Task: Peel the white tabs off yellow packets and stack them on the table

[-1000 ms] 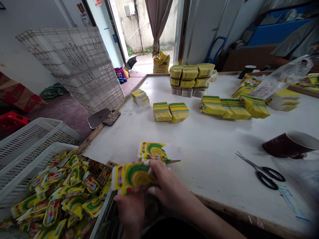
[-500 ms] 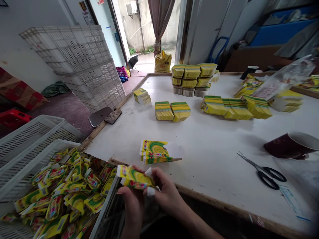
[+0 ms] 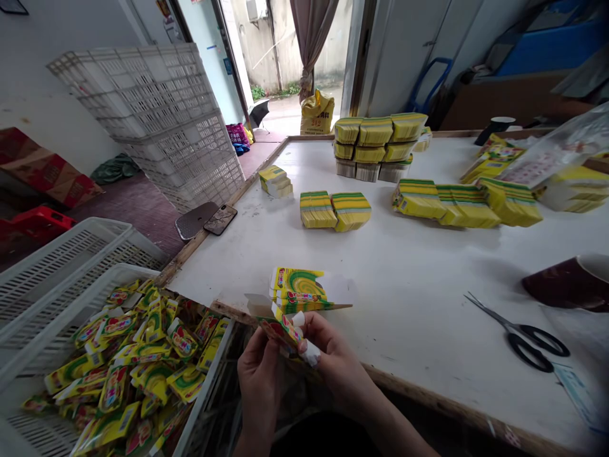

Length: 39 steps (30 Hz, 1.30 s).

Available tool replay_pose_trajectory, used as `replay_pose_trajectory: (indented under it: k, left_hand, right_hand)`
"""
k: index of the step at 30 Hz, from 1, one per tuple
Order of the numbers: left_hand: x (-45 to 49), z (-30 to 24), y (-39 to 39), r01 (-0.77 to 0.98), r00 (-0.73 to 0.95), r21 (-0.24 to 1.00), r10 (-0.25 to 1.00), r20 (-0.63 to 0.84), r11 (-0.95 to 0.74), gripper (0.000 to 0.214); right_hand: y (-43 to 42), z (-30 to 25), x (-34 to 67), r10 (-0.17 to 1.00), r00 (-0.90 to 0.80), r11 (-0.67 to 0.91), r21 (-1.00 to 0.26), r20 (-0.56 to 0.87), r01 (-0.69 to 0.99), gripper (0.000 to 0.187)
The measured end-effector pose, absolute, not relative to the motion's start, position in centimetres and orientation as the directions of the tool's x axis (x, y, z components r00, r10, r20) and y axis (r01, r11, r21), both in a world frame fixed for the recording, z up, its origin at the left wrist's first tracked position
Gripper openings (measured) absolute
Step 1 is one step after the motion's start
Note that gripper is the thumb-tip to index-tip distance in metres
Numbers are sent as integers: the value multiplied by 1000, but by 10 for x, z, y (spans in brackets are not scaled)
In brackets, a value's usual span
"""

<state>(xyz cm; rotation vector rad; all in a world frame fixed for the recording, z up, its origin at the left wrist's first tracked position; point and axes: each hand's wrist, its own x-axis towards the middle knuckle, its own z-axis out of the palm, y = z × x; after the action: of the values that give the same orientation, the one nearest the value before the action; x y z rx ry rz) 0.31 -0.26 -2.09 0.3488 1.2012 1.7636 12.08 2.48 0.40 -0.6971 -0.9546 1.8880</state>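
Just off the table's near edge, both my hands hold a small printed carton (image 3: 280,331), yellow, green and red, with a pale flap sticking up at its left end. My left hand (image 3: 259,374) pinches its left lower side. At its right end are the fingers of my right hand (image 3: 335,358), two of them wrapped in white tape. The carton is tilted, and its underside is hidden by the hands. Right behind it lies a small fanned stack of flat cartons (image 3: 299,285) of the same print.
A white plastic crate (image 3: 136,271) full of made-up cartons (image 3: 152,374) stands at left. On the table (image 3: 404,273) are bundled carton blanks (image 3: 335,211), a phone (image 3: 221,219), scissors (image 3: 518,333) and a dark mug (image 3: 566,282). Tall stacked crates (image 3: 157,120) stand beyond its left edge.
The carton has turned in my hands from lying nearly level to tilted, and a pale flap now shows. My left hand has closed in on it. The view has shifted slightly.
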Motion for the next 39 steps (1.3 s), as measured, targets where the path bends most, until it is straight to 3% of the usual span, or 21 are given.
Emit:
replay_pose_trajectory:
  k: [6, 11, 13, 15, 17, 19, 21, 23, 26, 28, 30, 33, 35, 39]
  left_hand:
    - [-5, -23, -5, -439, -449, 898, 868, -210, -10, 30]
    - [-26, -18, -8, -345, -525, 933, 845, -103, -101, 36]
    - [-33, -9, -9, -282, -495, 955, 867, -59, -96, 33]
    - [-41, 4, -12, -245, -434, 963, 901, -4, -114, 45]
    - [-47, 18, -16, -204, -361, 969, 931, 59, -141, 69]
    - [-51, 28, -19, -92, -210, 990, 974, 82, -104, 85]
    - [-49, 32, -21, 99, 16, 995, 1000, 7, -9, 89]
    - [-41, 30, -20, 256, 207, 965, 972, -116, 61, 78]
    - [-26, 16, -19, 321, 184, 943, 970, -158, 93, 57]
    - [-20, 3, -20, 381, 24, 921, 994, -105, 88, 62]
    - [-17, -9, -24, 477, -82, 877, 996, -25, 61, 72]
    - [-16, -23, -29, 566, -83, 824, 994, 71, -12, 74]
    - [-16, -27, -31, 595, -64, 802, 992, 106, -47, 73]
    - [-10, -29, -32, 652, -64, 751, 980, 189, -103, 79]
  right_hand:
    - [29, -7, 131, 951, -297, 52, -991, 88, -125, 22]
    - [31, 10, 153, 845, -517, 258, -951, 137, 171, 9]
    - [29, 18, 161, 808, -574, 319, -918, 134, 235, 19]
    - [27, 25, 168, 795, -590, 389, -864, 139, 321, 31]
    - [26, 30, 172, 777, -608, 489, -760, 159, 427, 33]
    - [25, 33, 171, 733, -646, 608, -634, 215, 479, 22]
    - [23, 36, 168, 661, -685, 712, -548, 308, 440, 9]
    - [20, 36, 165, 603, -691, 770, -515, 398, 376, 7]
    - [17, 27, 162, 668, -548, 739, -538, 504, 406, 24]
    - [15, 19, 161, 786, -323, 618, -663, 527, 422, 52]
    - [14, 12, 158, 899, -174, 437, -853, 402, 287, 65]
    - [12, 13, 151, 928, -346, 141, -990, 137, -13, 46]
    - [12, 16, 146, 891, -445, 59, -996, 85, -72, 40]
    - [14, 13, 140, 948, -313, 23, -996, 50, -90, 34]
